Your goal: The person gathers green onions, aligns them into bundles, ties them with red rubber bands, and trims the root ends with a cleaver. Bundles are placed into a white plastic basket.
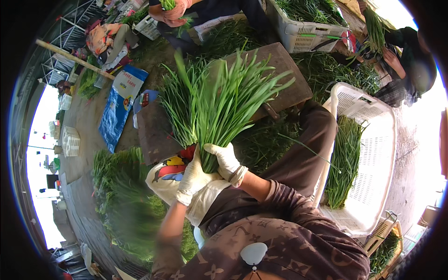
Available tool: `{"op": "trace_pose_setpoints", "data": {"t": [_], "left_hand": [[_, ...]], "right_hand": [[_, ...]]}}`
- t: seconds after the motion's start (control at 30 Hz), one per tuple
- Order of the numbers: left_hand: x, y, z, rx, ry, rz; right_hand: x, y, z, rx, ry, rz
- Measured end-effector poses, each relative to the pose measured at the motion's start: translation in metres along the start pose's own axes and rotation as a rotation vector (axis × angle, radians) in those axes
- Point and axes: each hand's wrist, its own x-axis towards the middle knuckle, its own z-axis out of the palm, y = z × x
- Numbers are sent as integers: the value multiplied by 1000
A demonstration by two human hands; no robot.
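Both my hands wear pale gloves and are in front of my lap. My left hand (pixel 197 178) wraps the lower end of a bunch of long, flat green leaves, seemingly garlic chives (pixel 224 101). Against the other side of the same stems my right hand (pixel 225 161) closes, its thumb on top. The leaves fan out away from me, and the cut ends are hidden by the gloves. A second, darker bunch (pixel 178 108) lies just left of it, over a low wooden board (pixel 287 75). Part of the dark board surface (pixel 157 133) also shows at left.
A white plastic crate (pixel 379 154) with chives stands at my right; another crate (pixel 308 36) is beyond the board. A large heap of chives (pixel 129 199) lies at my left, near a blue-and-white sack (pixel 122 101). Co-workers sit ahead, one gloved hand (pixel 173 15) holding greens.
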Motion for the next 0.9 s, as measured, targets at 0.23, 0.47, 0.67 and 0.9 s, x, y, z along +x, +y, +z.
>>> {"op": "trace_pose_setpoints", "data": {"t": [0.23,0.47,0.67,0.9], "left_hand": [[-17,-24,-75,1019,191,277],[-104,-74,-192,1333,305,180],[-142,-116,-214,1160,573,52],[-175,-160,-224,886,786,-153]], "right_hand": [[50,-86,-53,113,49,-243],[8,-174,-140,-1580,26,-600],[-32,-165,-179,-2333,-349,-174],[-19,-124,-51,-1283,-463,101]]}}
